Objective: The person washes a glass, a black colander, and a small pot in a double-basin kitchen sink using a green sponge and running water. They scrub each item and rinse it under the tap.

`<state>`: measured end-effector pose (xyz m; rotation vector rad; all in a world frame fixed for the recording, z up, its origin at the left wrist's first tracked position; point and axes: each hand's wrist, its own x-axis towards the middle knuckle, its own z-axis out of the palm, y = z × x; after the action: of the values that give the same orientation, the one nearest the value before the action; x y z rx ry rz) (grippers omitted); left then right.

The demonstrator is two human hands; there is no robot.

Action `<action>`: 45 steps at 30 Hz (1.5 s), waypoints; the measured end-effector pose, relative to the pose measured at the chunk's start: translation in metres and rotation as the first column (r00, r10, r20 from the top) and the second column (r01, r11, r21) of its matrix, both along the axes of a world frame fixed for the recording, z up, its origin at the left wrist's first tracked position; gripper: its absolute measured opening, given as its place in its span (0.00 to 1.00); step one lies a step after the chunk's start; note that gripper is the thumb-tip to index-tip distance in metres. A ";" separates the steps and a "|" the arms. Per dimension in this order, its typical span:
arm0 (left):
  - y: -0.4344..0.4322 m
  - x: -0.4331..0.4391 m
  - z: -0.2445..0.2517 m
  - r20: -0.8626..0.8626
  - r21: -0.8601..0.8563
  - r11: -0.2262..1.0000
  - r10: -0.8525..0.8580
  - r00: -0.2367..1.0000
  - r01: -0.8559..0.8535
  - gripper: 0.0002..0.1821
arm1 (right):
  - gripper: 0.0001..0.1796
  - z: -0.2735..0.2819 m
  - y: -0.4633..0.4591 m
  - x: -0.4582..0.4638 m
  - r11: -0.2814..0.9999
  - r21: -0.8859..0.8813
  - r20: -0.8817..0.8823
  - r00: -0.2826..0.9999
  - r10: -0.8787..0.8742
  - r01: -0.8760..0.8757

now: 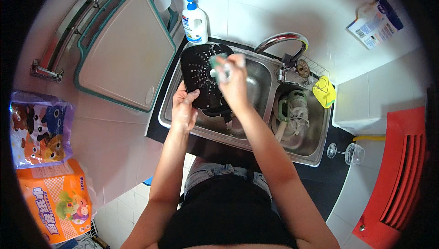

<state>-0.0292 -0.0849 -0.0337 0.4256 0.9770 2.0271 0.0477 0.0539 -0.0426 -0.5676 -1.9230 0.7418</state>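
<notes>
My left hand [185, 106] grips the lower left edge of a black perforated tray [202, 74], tilted over the left basin of the steel sink [255, 93]. White suds show on the tray's upper edge. Against the tray's face, my right hand [233, 74] holds a green scouring sponge [216, 62]; both are blurred. Beneath the tray, a dark item with a handle [227, 117] lies partly hidden in the basin. In the right basin are a green-handled clear jug [296, 103] and other wet dishes.
Behind the sink stand a white pump bottle [195, 22] and a chrome faucet [284, 38]. A yellow sponge holder [324, 93] is at the right rim. A glass goblet [353, 153] lies on the black counter's right edge. A cutting board [127, 50] hangs at left.
</notes>
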 end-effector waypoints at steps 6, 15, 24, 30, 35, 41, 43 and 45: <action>-0.003 0.003 -0.009 -0.009 -0.048 0.998 0.037 0.999 -0.037 0.25 | 0.15 0.005 -0.048 0.006 0.956 0.086 -0.035 0.958 0.285 -0.281; -0.003 0.001 -0.005 -0.070 -0.051 0.999 0.014 0.997 -0.017 0.28 | 0.14 -0.007 -0.049 0.002 0.940 0.036 -0.094 0.936 0.340 -0.338; -0.003 -0.003 -0.001 -0.117 -0.077 0.996 -0.048 0.992 0.039 0.33 | 0.20 -0.016 -0.029 0.005 0.932 -0.269 -0.080 0.970 0.230 -0.244; 0.002 0.019 -0.001 -0.070 -0.101 0.990 -0.107 0.992 0.099 0.35 | 0.20 0.006 -0.006 -0.009 0.999 0.029 -0.116 0.993 0.029 -0.026; -0.001 0.004 -0.010 -0.064 -0.086 0.992 -0.092 0.994 0.087 0.32 | 0.22 -0.015 -0.041 0.008 0.988 -0.079 -0.063 0.990 0.125 -0.129; 0.001 0.020 -0.002 -0.040 -0.107 0.989 -0.107 0.993 0.102 0.31 | 0.19 -0.003 0.006 -0.012 0.994 -0.010 0.023 0.994 -0.111 0.111; -0.002 0.010 0.001 -0.071 -0.100 0.993 -0.077 0.995 0.069 0.31 | 0.22 -0.016 0.001 -0.006 0.996 -0.082 0.027 0.999 -0.041 0.043; -0.002 0.000 -0.001 -0.111 -0.124 0.991 -0.065 0.992 0.051 0.31 | 0.24 -0.013 -0.034 0.004 0.981 -0.064 -0.063 0.982 0.179 -0.183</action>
<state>-0.0294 -0.0872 -0.0345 0.5037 1.1382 1.8967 0.0513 0.0202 -0.0554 -0.4123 -1.9183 0.9346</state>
